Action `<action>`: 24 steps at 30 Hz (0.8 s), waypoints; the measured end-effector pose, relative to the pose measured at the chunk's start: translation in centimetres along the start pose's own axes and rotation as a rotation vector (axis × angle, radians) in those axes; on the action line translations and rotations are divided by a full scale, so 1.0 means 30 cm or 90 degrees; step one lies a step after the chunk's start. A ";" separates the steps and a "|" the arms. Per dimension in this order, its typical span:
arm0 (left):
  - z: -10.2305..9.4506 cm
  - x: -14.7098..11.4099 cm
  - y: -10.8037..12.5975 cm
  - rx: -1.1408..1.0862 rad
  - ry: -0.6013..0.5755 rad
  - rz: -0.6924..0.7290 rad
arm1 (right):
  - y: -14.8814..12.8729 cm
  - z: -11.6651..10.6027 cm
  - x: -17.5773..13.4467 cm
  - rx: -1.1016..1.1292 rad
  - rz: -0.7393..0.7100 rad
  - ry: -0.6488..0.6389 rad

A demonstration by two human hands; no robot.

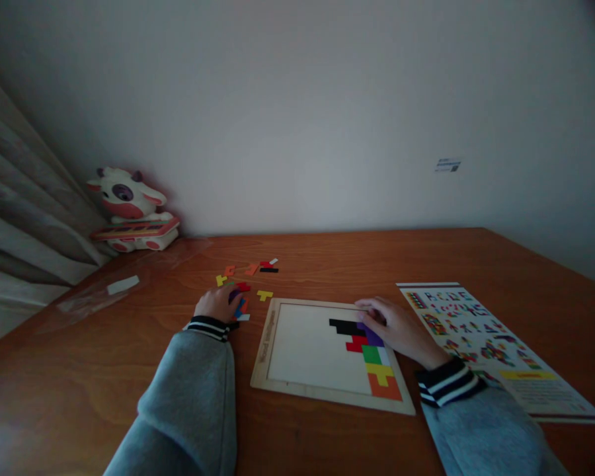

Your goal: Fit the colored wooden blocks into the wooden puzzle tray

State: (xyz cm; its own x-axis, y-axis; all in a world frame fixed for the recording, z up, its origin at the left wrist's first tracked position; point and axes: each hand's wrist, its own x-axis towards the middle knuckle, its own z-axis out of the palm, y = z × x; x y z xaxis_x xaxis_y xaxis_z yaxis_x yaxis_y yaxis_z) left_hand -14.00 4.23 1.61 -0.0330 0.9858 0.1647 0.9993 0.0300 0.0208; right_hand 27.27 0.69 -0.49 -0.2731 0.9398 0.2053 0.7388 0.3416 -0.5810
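Note:
My left hand reaches over the loose puzzle pieces left of the board, its fingers curled down. By its fingertips are a dark purple piece, a red piece and a blue piece; what the fingers grip is hidden. My right hand rests at the upper right corner of the wooden puzzle board, thumb and forefinger apart, over the purple piece. Along the board's right side lie fitted black, red, green, white, yellow and orange pieces.
Behind my left hand lie more pieces, including a yellow one and a black bar. A printed pattern sheet lies right of the board. At the back left are a cow-shaped toy keyboard and clear plastic wrap.

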 end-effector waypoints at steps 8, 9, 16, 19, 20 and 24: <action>0.029 0.012 0.008 -0.075 0.107 0.082 | -0.011 -0.006 0.000 0.002 -0.013 0.001; 0.036 0.014 0.012 -0.102 0.122 0.102 | -0.011 -0.005 0.000 0.008 -0.016 0.003; 0.077 0.019 0.051 -0.185 0.113 0.190 | -0.007 -0.002 0.003 0.018 -0.020 0.024; 0.083 0.026 0.045 -0.137 0.133 0.218 | -0.013 -0.005 0.004 0.015 -0.020 0.029; 0.087 0.029 0.039 -0.118 0.130 0.217 | -0.015 -0.005 0.004 0.014 -0.019 0.030; 0.103 0.044 0.006 -0.093 0.085 0.213 | -0.016 -0.005 0.003 0.019 -0.024 0.035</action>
State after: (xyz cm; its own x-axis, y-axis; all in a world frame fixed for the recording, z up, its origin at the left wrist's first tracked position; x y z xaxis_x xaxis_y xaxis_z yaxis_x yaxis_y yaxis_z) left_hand -13.80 6.05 -1.22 0.2826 0.9066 0.3133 0.9429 -0.3226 0.0831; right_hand 26.98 0.62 -0.08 -0.2655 0.9253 0.2709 0.7093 0.3777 -0.5952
